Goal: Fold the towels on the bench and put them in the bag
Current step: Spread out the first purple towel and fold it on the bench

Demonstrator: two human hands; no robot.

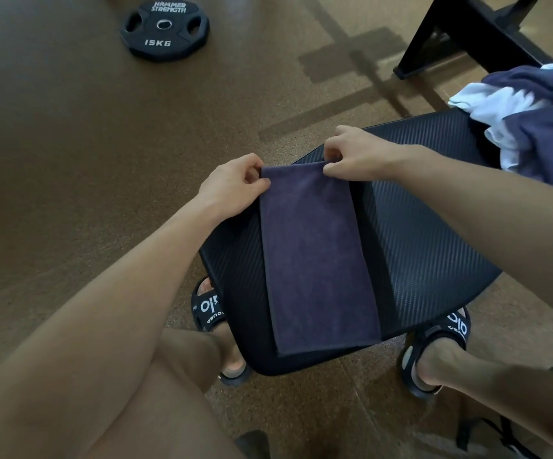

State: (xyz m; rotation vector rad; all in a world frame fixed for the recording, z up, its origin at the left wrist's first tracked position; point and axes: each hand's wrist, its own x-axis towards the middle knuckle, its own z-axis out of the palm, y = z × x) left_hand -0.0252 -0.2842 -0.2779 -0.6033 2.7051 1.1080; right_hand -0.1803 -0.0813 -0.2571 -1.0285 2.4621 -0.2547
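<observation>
A dark purple towel [315,256], folded into a long strip, lies along the black padded bench [427,253]. My left hand [235,187] pinches its far left corner and my right hand [354,155] pinches its far right corner. A loose heap of navy and white towels [533,117] sits on the bench at the far right. No bag can be made out for sure; black straps [487,432] show at the bottom right edge.
A black 15 kg weight plate [165,28] lies on the brown floor at the top left. A black equipment frame [467,31] stands at the top right. My feet in black slides [434,352] are planted either side of the bench's near end.
</observation>
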